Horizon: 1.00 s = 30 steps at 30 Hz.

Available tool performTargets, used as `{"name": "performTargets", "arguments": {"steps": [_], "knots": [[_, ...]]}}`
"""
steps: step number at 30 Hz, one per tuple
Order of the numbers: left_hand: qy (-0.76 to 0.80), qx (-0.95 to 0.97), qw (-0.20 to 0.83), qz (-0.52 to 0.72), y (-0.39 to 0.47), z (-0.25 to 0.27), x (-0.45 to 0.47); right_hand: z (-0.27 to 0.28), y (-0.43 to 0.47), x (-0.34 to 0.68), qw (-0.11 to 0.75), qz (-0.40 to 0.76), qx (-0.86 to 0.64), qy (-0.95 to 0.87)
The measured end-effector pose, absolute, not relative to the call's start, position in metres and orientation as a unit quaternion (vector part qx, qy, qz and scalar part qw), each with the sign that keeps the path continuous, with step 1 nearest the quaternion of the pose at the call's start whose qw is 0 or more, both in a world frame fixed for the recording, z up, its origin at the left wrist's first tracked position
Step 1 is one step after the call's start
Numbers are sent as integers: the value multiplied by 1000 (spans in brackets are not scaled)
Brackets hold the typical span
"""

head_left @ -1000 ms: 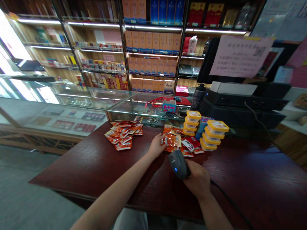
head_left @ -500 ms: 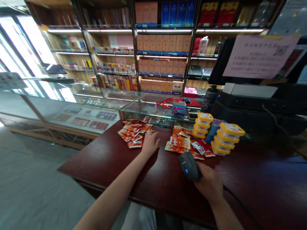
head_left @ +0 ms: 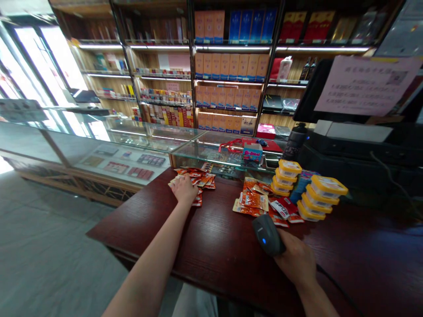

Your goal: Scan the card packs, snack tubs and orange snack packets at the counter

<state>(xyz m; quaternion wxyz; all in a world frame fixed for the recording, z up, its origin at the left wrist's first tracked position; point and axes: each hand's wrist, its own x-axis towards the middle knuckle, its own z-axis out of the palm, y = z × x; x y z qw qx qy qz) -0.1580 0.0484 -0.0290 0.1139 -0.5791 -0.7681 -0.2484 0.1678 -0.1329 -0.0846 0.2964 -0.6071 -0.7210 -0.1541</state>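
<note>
The scanner (head_left: pixel 268 235) was in the right hand (head_left: pixel 296 256), over the desk (head_left: pixel 224 246). Left of the scanner and farther back lay one packet heap (head_left: pixel 206 180), under the left hand (head_left: pixel 185 189). Behind the scanner lay another packet heap (head_left: pixel 254 201); behind and right of the scanner stood two tub stacks (head_left: pixel 320 200). Beyond the scanner ran the glass showcase (head_left: pixel 211 152), then the shelving (head_left: pixel 233 47).

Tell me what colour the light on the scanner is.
Blue: the light on the scanner shows best in the head view.

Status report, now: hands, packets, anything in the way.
Left hand at left pile of orange packets, grip unclear. Right hand holding scanner. Second packet pile by yellow-lidded tubs. Left hand blocks part of its pile from view.
</note>
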Motion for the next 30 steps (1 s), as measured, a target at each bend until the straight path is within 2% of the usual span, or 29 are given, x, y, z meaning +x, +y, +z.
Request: {"name": "performTargets", "arguments": {"steps": [5, 9, 14, 20, 26, 30], "knots": [[-763, -591, 147, -219, 43, -29, -157, -88, -131, 170, 296, -150, -607, -722], [-730, -623, 143, -244, 36, -26, -158, -88, -131, 170, 297, -149, -607, -722], [-678, -633, 42, -370, 30, -24, -146, -84, -133, 168, 300, -150, -610, -718], [-493, -669, -75, -551, 17, -46, -115, -85, -134, 169, 290, -156, -607, -723], [-485, -669, -111, -552, 12, -59, -104, -80, -133, 164, 296, -136, -598, -732], [-494, -659, -133, -552, 14, -65, -103, -64, -132, 149, 329, -87, -597, -726]]}}
